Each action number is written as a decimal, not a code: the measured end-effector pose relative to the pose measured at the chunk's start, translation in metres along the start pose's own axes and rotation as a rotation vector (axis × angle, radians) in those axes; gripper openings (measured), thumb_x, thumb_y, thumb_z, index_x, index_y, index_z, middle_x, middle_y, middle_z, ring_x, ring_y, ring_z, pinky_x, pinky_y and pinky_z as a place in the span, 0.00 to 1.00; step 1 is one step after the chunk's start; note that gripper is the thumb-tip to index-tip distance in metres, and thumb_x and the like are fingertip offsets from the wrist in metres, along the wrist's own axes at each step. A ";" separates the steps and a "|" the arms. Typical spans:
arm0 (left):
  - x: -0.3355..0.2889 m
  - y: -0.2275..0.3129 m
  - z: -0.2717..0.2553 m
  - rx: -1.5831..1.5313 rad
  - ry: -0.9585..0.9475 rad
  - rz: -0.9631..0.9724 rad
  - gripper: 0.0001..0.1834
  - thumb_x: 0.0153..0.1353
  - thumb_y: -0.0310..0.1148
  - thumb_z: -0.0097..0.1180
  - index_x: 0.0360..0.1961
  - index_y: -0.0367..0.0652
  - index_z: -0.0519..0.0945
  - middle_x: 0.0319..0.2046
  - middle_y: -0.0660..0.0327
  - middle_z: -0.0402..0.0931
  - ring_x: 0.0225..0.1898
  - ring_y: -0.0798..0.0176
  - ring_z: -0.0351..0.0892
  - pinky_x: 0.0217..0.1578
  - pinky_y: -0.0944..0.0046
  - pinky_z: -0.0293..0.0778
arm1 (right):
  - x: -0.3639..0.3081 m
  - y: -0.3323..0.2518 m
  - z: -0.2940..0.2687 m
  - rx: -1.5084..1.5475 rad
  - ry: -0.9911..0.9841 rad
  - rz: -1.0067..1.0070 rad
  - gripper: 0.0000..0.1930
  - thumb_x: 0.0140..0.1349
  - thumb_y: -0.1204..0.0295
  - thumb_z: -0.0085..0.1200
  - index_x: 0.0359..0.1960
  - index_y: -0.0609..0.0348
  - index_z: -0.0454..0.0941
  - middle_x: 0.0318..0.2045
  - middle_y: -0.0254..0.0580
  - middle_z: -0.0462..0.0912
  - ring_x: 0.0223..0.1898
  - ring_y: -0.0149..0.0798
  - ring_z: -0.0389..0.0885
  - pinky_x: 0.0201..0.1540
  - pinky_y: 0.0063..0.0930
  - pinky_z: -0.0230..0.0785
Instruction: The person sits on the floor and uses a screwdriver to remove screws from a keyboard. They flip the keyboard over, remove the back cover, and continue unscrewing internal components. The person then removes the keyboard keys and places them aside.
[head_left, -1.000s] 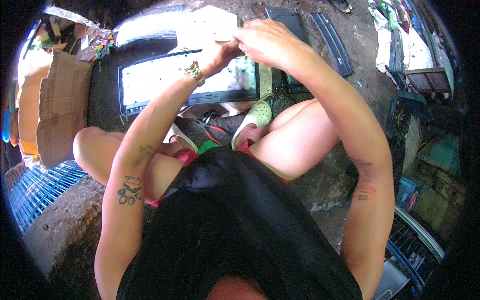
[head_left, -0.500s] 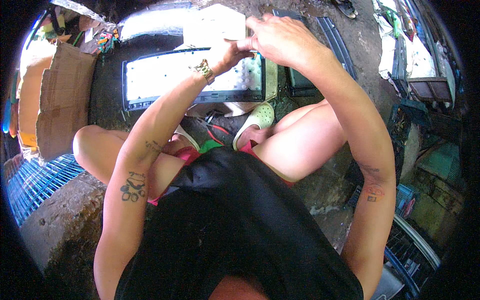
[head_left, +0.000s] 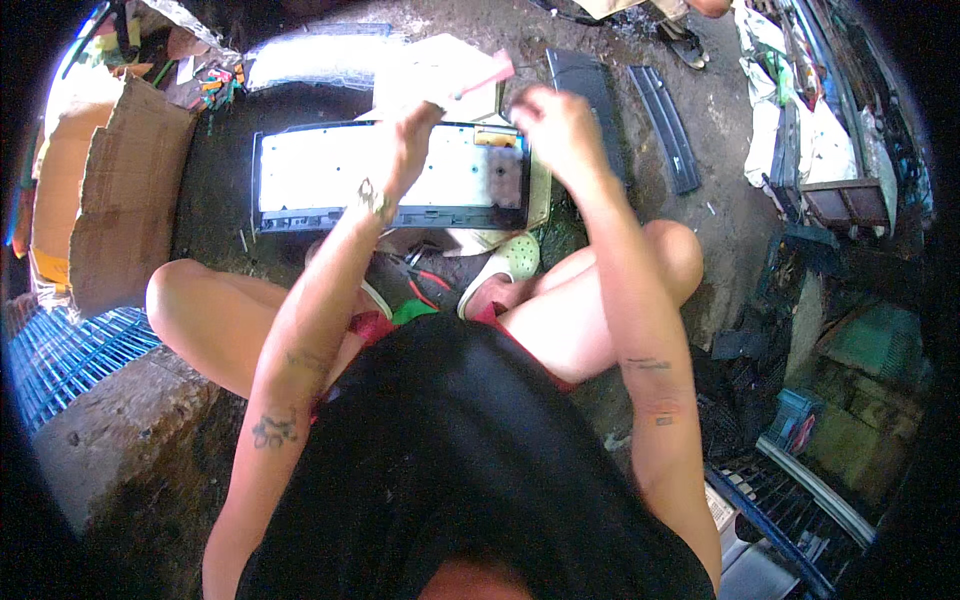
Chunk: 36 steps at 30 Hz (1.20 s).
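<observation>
Both my hands are raised over a wide, black-framed panel (head_left: 320, 165) with a white inner face, dark spots and a small orange patch at its far right. My left hand (head_left: 412, 145) hovers above its middle, fingers curled; what they hold is unclear. A blurred pinkish strip (head_left: 488, 75) shows between the hands, nearest the left fingertips; I cannot tell if either hand holds it. Off the panel's far right corner, my right hand (head_left: 558, 118) has its fingers bent together, smeared by motion. Any small thing in them is hidden. Red-handled pliers (head_left: 430, 287) lie between my feet.
A pale sheet (head_left: 435, 65) and a clear-looking panel (head_left: 315, 58) lie beyond. Dark panels (head_left: 592, 90) and a long black strip (head_left: 663, 130) are at right. A cardboard box (head_left: 130, 190) stands left, beside blue wire racks (head_left: 75, 375). My pale clog (head_left: 515, 258) is near the panel.
My hands, close together over the panel's far right corner, have come apart. The left moved left and nearer, the right moved nearer. The pinkish strip now shows between them.
</observation>
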<state>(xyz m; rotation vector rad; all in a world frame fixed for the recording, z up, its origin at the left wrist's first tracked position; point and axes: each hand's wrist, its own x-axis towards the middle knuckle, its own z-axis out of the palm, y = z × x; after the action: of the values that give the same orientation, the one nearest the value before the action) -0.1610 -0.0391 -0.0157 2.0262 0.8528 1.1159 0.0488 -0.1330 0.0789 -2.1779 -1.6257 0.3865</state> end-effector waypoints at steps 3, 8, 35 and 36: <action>-0.055 -0.001 -0.005 0.477 -0.197 -0.127 0.06 0.64 0.35 0.64 0.40 0.47 0.86 0.42 0.58 0.82 0.51 0.51 0.78 0.52 0.52 0.73 | -0.011 0.018 0.066 -0.060 -0.166 0.203 0.14 0.62 0.57 0.62 0.45 0.48 0.86 0.44 0.47 0.88 0.45 0.56 0.87 0.48 0.47 0.80; -0.097 -0.008 -0.011 0.589 -0.183 -0.085 0.06 0.64 0.34 0.57 0.40 0.50 0.84 0.64 0.58 0.74 0.68 0.45 0.67 0.65 0.42 0.63 | -0.025 0.031 0.110 -0.016 0.107 -0.112 0.17 0.59 0.78 0.56 0.51 0.51 0.82 0.43 0.44 0.83 0.44 0.55 0.86 0.46 0.46 0.79; -0.101 -0.011 -0.020 0.386 -0.148 -0.029 0.05 0.54 0.31 0.65 0.32 0.47 0.83 0.67 0.53 0.75 0.71 0.40 0.65 0.70 0.35 0.59 | 0.034 0.024 0.066 -0.546 -0.350 -0.511 0.14 0.69 0.65 0.54 0.51 0.58 0.77 0.44 0.47 0.83 0.48 0.51 0.84 0.47 0.47 0.79; -0.101 -0.010 -0.020 0.389 -0.152 -0.029 0.04 0.55 0.31 0.63 0.32 0.46 0.83 0.66 0.52 0.74 0.71 0.39 0.66 0.71 0.35 0.58 | 0.035 0.021 0.066 -0.495 -0.346 -0.436 0.14 0.69 0.65 0.55 0.51 0.58 0.78 0.47 0.49 0.84 0.50 0.52 0.84 0.49 0.49 0.78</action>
<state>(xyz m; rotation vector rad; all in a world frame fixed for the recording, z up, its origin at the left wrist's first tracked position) -0.2234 -0.1084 -0.0608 2.3689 1.0812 0.8119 0.0473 -0.0950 0.0107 -2.0613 -2.5493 0.2566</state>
